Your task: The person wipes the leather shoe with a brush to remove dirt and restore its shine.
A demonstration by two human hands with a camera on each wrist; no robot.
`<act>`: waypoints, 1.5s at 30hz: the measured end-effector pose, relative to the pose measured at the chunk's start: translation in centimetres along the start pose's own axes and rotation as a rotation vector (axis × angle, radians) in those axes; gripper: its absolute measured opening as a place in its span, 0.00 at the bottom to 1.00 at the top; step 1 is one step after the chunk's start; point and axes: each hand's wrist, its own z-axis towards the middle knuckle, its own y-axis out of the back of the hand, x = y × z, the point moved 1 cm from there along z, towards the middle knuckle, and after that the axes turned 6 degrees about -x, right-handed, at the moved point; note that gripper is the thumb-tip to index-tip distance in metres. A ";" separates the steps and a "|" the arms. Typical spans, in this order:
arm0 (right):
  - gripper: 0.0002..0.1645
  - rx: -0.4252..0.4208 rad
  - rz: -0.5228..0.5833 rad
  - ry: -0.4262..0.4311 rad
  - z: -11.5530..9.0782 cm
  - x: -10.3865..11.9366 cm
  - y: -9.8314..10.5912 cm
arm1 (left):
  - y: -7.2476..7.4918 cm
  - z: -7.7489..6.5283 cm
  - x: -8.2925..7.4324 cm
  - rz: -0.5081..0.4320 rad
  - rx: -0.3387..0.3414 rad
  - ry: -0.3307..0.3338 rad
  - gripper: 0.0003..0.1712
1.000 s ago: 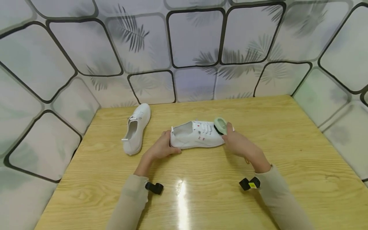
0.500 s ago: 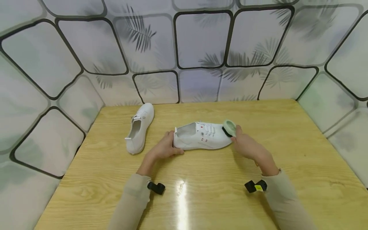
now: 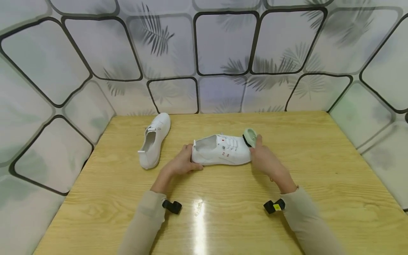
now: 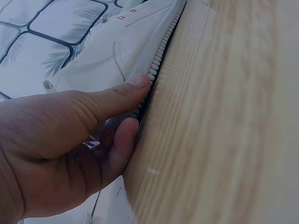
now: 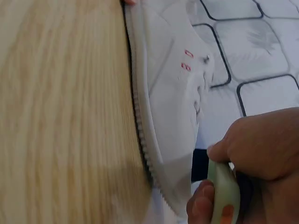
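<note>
In the head view a white lace-up shoe (image 3: 210, 156) stands on the table, toe to the right, with small red letters on its side. My left hand (image 3: 181, 163) grips its heel, and the left wrist view has the thumb (image 4: 139, 80) along the shoe's lower side, with some fingers hidden behind. My right hand (image 3: 269, 163) holds a pale green brush (image 3: 251, 136) at the toe. Dark bristles (image 5: 200, 165) face the shoe's upper in the right wrist view. The toe tip is partly covered by hand and brush.
A second white shoe (image 3: 154, 141) stands at the back left, toe toward the wall. The wood table (image 3: 229, 212) meets patterned panels (image 3: 223, 42) at the back and sides. Each sleeve's cuff carries a small black camera mount (image 3: 172, 206).
The brush in my right hand has gone right toward the toe tip, then a little back left. My left hand has kept its grip on the heel; the view has shifted slightly.
</note>
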 end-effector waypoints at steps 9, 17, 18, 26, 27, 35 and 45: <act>0.40 0.034 -0.007 -0.068 -0.5 -1.0 0.2 | 0.0 -0.1 0.0 0.015 0.010 0.009 0.49; 0.42 0.125 0.038 -0.023 -1.0 -0.4 1.0 | 0.3 0.0 0.0 0.031 0.007 0.000 0.47; 0.42 0.117 0.027 -0.041 -1.0 -0.5 1.2 | 0.3 0.0 0.0 0.032 0.008 0.000 0.47; 0.44 0.120 0.079 0.069 -0.4 -0.9 1.3 | 0.7 -0.2 -0.1 0.018 -0.016 -0.001 0.45; 0.44 0.146 0.086 0.062 -0.7 -1.0 1.6 | 0.7 -0.1 0.0 0.022 -0.015 -0.007 0.45; 0.44 0.082 0.020 0.018 -1.0 -2.2 2.3 | 0.1 -0.2 -0.4 -0.030 -0.005 0.014 0.45; 0.42 0.042 0.039 0.009 -1.1 -3.3 2.8 | 0.1 -0.4 -0.5 -0.022 -0.028 0.017 0.44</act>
